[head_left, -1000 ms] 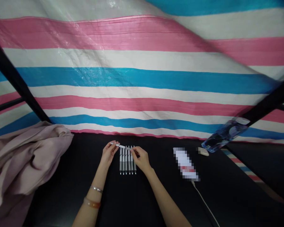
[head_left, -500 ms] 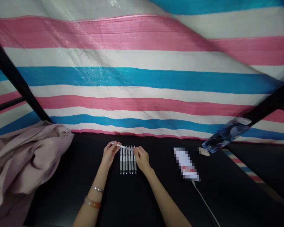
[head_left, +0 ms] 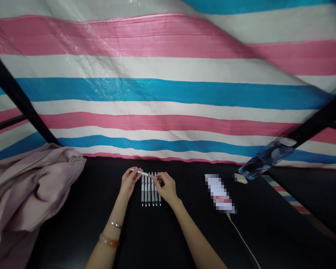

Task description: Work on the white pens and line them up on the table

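Note:
A white and grey pen is held nearly level, its left end between the fingers of my left hand. My right hand pinches the same pen near its other end, thumb and fingertips closed on it. Beneath and just in front of it, several matching pens lie side by side in a row on the black table, clear tips toward me. My right hand covers part of the rightmost pens. Two bracelets circle my left forearm.
A crumpled pinkish cloth lies at the left. To the right are a blurred-out phone-shaped object with a white cable, a small white case and a clear bottle. A striped tarp hangs behind the table.
My right thumb and fingers have shifted a little left along the held pen. My left hand stays nearly still, and the row of pens lies as before.

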Tool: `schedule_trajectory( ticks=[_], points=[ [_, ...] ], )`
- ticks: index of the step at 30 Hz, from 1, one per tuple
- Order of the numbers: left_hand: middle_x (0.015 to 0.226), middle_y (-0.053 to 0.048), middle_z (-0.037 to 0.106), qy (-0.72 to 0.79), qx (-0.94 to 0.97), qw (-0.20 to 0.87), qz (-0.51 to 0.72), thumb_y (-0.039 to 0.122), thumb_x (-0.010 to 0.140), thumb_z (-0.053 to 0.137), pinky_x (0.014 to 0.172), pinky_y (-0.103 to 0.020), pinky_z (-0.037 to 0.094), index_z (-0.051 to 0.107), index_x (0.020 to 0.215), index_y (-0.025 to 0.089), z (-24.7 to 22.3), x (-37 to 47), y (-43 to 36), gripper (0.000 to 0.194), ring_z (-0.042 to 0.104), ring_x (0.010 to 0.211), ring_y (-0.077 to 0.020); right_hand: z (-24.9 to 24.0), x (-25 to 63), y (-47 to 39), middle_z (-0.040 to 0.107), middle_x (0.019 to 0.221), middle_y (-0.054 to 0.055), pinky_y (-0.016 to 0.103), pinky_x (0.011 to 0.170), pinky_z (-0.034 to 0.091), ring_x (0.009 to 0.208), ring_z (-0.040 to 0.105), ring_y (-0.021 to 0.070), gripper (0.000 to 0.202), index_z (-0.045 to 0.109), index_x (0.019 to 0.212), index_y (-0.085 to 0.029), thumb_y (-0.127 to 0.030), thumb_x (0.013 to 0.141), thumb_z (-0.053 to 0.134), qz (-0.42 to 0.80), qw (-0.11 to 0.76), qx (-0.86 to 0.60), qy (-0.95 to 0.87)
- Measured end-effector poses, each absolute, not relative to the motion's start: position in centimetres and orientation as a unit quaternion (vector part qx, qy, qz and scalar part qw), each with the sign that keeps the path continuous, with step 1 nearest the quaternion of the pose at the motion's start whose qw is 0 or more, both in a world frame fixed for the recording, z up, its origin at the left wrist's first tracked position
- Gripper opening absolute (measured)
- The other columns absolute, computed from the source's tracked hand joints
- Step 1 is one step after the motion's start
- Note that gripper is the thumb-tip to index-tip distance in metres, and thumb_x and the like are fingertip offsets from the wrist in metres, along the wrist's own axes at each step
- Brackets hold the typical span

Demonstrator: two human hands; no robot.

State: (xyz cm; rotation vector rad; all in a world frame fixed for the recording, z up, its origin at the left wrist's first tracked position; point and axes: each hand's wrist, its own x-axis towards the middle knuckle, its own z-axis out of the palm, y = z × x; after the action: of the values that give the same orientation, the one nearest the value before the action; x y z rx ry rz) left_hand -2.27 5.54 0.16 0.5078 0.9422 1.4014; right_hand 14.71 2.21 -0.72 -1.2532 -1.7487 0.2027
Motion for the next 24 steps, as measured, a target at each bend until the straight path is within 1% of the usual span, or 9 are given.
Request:
schedule_trajectory(
  ticks=[3, 4, 8, 11, 13, 16, 18, 21, 24],
  points=[
    [0.076, -0.006, 0.069, 0.407, 0.230, 0.640, 0.610, 0.019, 0.064, 0.073, 0.078, -0.030, 0.052, 0.059, 0.078, 0.012, 0.09, -2.25, 5.52, 0.020, 0.067, 0.078, -0.0179, -0.72, 14.66, 2.19, 0.042, 0.054, -0.001, 0.022, 0.051, 0.031, 0.051, 0.042, 0.0102, 0.042, 0.052, 0.056, -0.019, -0.034, 0.091, 0.035, 0.092, 0.468, -0.527, -0.703],
    [0.076, -0.006, 0.069, 0.405, 0.232, 0.642, 0.609, 0.019, 0.064, 0.073, 0.077, -0.029, 0.052, 0.059, 0.079, 0.012, 0.06, -2.24, 5.52, 0.021, 0.067, 0.078, -0.0177, -0.74, 14.65, 2.19, 0.041, 0.054, -0.001, 0.022, 0.051, 0.031, 0.051, 0.042, 0.0101, 0.044, 0.052, 0.055, -0.019, -0.034, 0.092, 0.033, 0.095, 0.467, -0.532, -0.700],
    [0.075, -0.006, 0.069, 0.406, 0.234, 0.637, 0.613, 0.021, 0.060, 0.076, 0.075, -0.028, 0.052, 0.059, 0.078, 0.012, 0.03, -2.13, 5.52, 0.026, 0.067, 0.077, -0.0172, -0.90, 14.59, 2.25, 0.042, 0.056, -0.002, 0.021, 0.052, 0.031, 0.055, 0.044, 0.0105, 0.033, 0.055, 0.065, -0.019, -0.041, 0.086, 0.045, 0.094, 0.444, -0.544, -0.706],
    [0.074, -0.006, 0.069, 0.413, 0.251, 0.626, 0.612, 0.023, 0.059, 0.077, 0.076, -0.030, 0.052, 0.059, 0.078, 0.012, 0.11, -1.98, 5.41, 0.029, 0.067, 0.076, -0.0181, -1.12, 14.60, 2.31, 0.039, 0.054, -0.002, 0.022, 0.050, 0.029, 0.050, 0.042, 0.0093, 0.043, 0.053, 0.056, -0.019, -0.039, 0.090, 0.037, 0.094, 0.433, -0.549, -0.708],
    [0.074, -0.006, 0.068, 0.418, 0.263, 0.620, 0.610, 0.025, 0.059, 0.077, 0.077, -0.031, 0.052, 0.059, 0.078, 0.012, 0.19, -1.92, 5.33, 0.030, 0.067, 0.075, -0.0185, -1.14, 14.66, 2.30, 0.039, 0.053, -0.002, 0.022, 0.049, 0.029, 0.050, 0.042, 0.0091, 0.045, 0.053, 0.056, -0.019, -0.037, 0.092, 0.033, 0.095, 0.434, -0.551, -0.707],
    [0.076, -0.006, 0.069, 0.420, 0.262, 0.611, 0.618, 0.026, 0.058, 0.077, 0.078, -0.031, 0.052, 0.058, 0.079, 0.012, 0.25, -1.98, 5.32, 0.031, 0.067, 0.077, -0.0182, -0.95, 14.71, 2.23, 0.042, 0.056, -0.003, 0.021, 0.051, 0.031, 0.053, 0.044, 0.0094, 0.032, 0.056, 0.065, -0.019, -0.042, 0.086, 0.045, 0.096, 0.438, -0.544, -0.709],
    [0.077, -0.006, 0.069, 0.419, 0.256, 0.607, 0.625, 0.026, 0.058, 0.077, 0.078, -0.030, 0.052, 0.058, 0.079, 0.013, 0.23, -2.10, 5.38, 0.031, 0.067, 0.077, -0.0175, -0.87, 14.65, 2.22, 0.042, 0.056, -0.003, 0.020, 0.051, 0.030, 0.052, 0.043, 0.0091, 0.030, 0.054, 0.064, -0.020, -0.043, 0.083, 0.050, 0.096, 0.436, -0.540, -0.713],
    [0.075, -0.006, 0.069, 0.423, 0.255, 0.603, 0.626, 0.028, 0.058, 0.077, 0.077, -0.030, 0.052, 0.058, 0.076, 0.012, 0.16, -2.23, 5.45, 0.030, 0.067, 0.075, -0.0167, -1.05, 14.57, 2.34, 0.040, 0.055, -0.003, 0.021, 0.049, 0.028, 0.049, 0.041, 0.0086, 0.036, 0.052, 0.057, -0.019, -0.039, 0.087, 0.045, 0.096, 0.432, -0.537, -0.719],
    [0.076, -0.007, 0.069, 0.423, 0.265, 0.607, 0.619, 0.029, 0.059, 0.076, 0.076, -0.031, 0.052, 0.058, 0.076, 0.012, 0.13, -2.26, 5.46, 0.030, 0.067, 0.075, -0.0174, -1.19, 14.66, 2.41, 0.040, 0.055, -0.002, 0.021, 0.050, 0.028, 0.050, 0.041, 0.0090, 0.040, 0.051, 0.056, -0.019, -0.038, 0.089, 0.039, 0.095, 0.433, -0.531, -0.722]
  ],
)
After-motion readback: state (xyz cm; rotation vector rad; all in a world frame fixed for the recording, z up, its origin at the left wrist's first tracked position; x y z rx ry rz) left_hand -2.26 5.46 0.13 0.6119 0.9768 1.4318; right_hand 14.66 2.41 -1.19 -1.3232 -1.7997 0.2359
